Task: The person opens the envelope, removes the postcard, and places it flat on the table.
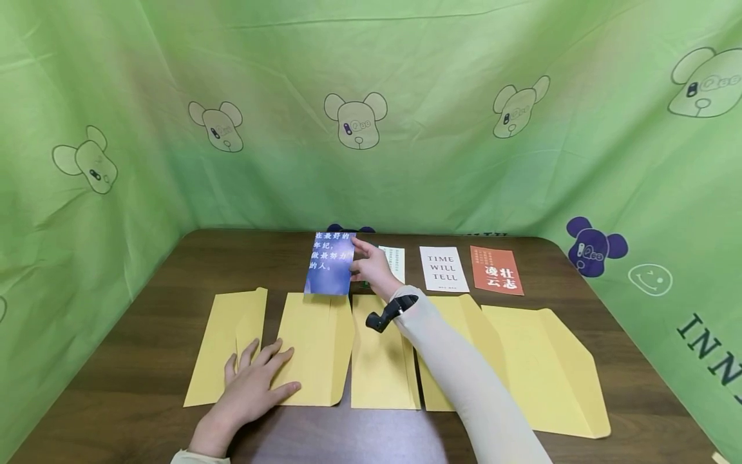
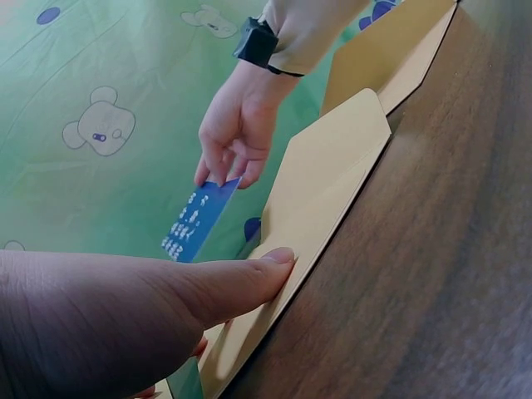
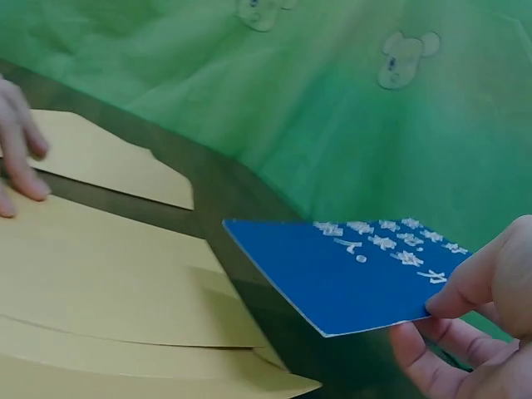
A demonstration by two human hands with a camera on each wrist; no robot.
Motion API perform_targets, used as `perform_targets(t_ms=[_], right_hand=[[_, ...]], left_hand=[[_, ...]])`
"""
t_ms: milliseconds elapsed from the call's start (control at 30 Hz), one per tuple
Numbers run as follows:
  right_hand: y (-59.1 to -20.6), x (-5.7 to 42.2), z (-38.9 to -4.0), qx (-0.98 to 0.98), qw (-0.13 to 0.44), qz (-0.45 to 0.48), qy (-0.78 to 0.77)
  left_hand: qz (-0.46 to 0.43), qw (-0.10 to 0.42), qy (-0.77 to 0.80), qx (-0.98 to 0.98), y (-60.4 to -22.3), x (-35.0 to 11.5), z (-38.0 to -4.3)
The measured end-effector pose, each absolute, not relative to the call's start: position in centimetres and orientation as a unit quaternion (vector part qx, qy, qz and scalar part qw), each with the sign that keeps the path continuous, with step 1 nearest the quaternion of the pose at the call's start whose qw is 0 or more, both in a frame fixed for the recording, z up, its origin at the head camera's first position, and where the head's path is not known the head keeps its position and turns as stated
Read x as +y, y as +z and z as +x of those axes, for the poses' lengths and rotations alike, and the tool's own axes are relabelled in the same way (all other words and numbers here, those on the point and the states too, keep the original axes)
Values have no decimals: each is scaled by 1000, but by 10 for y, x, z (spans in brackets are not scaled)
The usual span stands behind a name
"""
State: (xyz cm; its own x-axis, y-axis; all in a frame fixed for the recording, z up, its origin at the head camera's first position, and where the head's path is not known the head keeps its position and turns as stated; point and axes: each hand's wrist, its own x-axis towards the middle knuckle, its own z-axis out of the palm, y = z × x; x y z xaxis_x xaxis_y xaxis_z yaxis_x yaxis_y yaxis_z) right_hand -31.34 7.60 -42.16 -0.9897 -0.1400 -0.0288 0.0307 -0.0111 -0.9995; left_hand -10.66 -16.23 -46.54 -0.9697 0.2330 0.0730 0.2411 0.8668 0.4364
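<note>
My right hand (image 1: 375,265) pinches a blue card (image 1: 329,265) with white Chinese writing by its right edge, thumb on one face and fingers on the other in the right wrist view. The card is held up just beyond the top edge of the second yellow envelope (image 1: 310,361) from the left. Across that envelope's lower left part, my left hand (image 1: 255,383) rests with spread fingers. Its other fingertips reach toward the leftmost envelope (image 1: 211,351). In the left wrist view, the left thumb (image 2: 278,258) lies along an envelope.
Further right lie a middle envelope (image 1: 379,374) and two more, partly under my right sleeve. Behind them are a green-and-white card (image 1: 397,259), partly covered by my hand, a white card (image 1: 444,269) and a red card (image 1: 497,270). A green curtain (image 1: 290,180) surrounds the brown table (image 1: 127,374).
</note>
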Motion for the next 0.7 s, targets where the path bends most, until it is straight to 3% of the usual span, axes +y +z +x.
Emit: perform_targets(t_ms=[700], right_hand=[[-426, 75, -335, 690, -9, -2, -724]], left_hand=[[-117, -3, -232, -966, -463, -162, -107]])
